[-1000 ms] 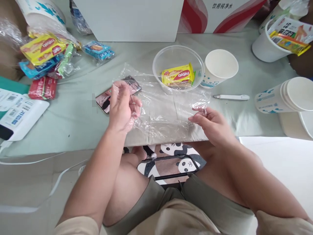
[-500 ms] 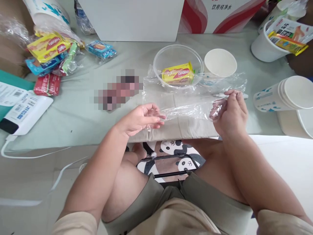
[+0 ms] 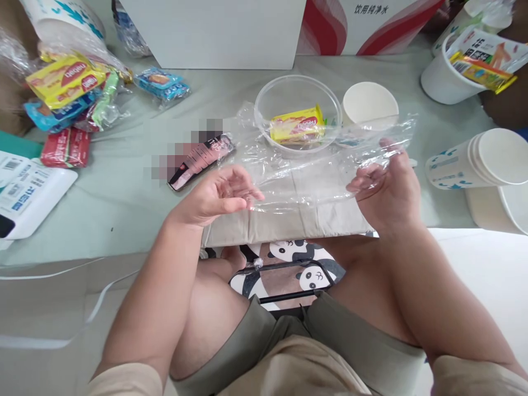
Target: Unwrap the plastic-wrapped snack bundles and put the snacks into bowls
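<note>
A clear plastic bag (image 3: 305, 184) is spread between my two hands above the table's front edge. My left hand (image 3: 223, 192) has its fingers loosely curled and holds the bag's left edge near the fingertips. At the bag's right end, my right hand (image 3: 388, 187) holds the film, and some fingers show through it. Behind the bag stands a round clear plastic bowl (image 3: 264, 129) with a yellow snack pack (image 3: 297, 125) inside. A white paper cup (image 3: 370, 104) stands beside the bowl. Left of the bag lies a phone (image 3: 202, 160), partly blurred out.
Stacked paper cups (image 3: 449, 165) and a white tub of snacks (image 3: 447, 82) stand at the right. Packaged snacks (image 3: 68, 82) lie in a pile at the left, with a blue snack pack (image 3: 163, 85) nearby. A big white box (image 3: 218, 33) stands at the back.
My left hand has moved slightly left. My right hand's fingers have spread and turned under the film, and the white pen-like thing beside it is now mostly hidden. The view has shifted a little.
</note>
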`<state>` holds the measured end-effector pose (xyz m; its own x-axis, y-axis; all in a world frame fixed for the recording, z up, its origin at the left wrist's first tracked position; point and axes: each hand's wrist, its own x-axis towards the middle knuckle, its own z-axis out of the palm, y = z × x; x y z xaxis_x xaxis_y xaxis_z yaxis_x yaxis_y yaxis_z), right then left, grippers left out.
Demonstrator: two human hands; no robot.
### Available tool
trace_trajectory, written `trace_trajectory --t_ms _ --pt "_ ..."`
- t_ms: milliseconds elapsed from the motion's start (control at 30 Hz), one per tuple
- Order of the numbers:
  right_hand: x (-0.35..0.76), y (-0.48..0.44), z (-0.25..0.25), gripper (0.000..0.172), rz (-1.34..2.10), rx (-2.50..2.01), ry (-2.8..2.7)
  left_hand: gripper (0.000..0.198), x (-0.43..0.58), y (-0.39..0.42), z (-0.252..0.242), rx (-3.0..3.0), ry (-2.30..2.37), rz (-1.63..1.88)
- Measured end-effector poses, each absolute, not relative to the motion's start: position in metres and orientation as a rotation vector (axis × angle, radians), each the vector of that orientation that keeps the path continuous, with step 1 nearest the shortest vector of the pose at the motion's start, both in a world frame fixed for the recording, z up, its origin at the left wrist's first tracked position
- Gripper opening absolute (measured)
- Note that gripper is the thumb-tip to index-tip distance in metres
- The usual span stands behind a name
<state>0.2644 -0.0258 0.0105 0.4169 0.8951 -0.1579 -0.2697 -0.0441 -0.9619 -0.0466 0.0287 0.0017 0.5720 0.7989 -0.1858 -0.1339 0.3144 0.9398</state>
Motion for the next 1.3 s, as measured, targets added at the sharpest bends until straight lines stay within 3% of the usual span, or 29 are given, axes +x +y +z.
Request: trace_trajectory --t_ms 133,267,367,533,700,867,967,1100,1200,1300 --pt "0.259 -0.036 0.009 0.055 1.043 -1.344 -0.843 0.052 -0.044 0.037 -0.009 1.051 0.748 0.87" --pt "0.264 -0.038 0.002 0.063 0.975 -1.341 -0.884 0.034 -0.042 0.043 -0.02 1.128 0.734 1.111" --pt "0.27 -0.039 -0.002 0.066 0.819 -1.289 -0.858 0.038 -0.045 0.047 -0.027 1.138 0.732 1.321" --pt "0.274 -0.046 -0.002 0.052 0.807 -1.199 -0.971 0.03 -0.054 0.049 -0.03 1.325 0.772 1.695" --pt "0.277 -0.047 -0.002 0.049 0.933 -1.215 -1.198 0.023 -0.049 0.041 -0.021 1.447 0.693 1.651" --pt "0.279 -0.042 -0.007 0.025 0.803 -1.325 -1.236 0.011 -0.043 0.039 -0.018 1.497 0.592 1.616" --pt "0.279 -0.04 -0.008 0.024 0.706 -1.351 -1.21 0.026 -0.044 0.037 -0.017 1.408 0.671 1.542" --pt "0.277 -0.039 -0.004 0.008 0.342 -1.519 -1.339 0.041 -0.044 0.037 -0.013 1.328 0.748 1.526" --pt "0.275 -0.039 0.0 0.016 0.036 -1.512 -1.432 0.043 -0.045 0.038 -0.011 1.266 0.796 1.4" --pt "0.272 -0.04 0.001 0.021 0.214 -1.453 -1.425 0.048 -0.048 0.04 -0.01 1.148 0.842 1.215"
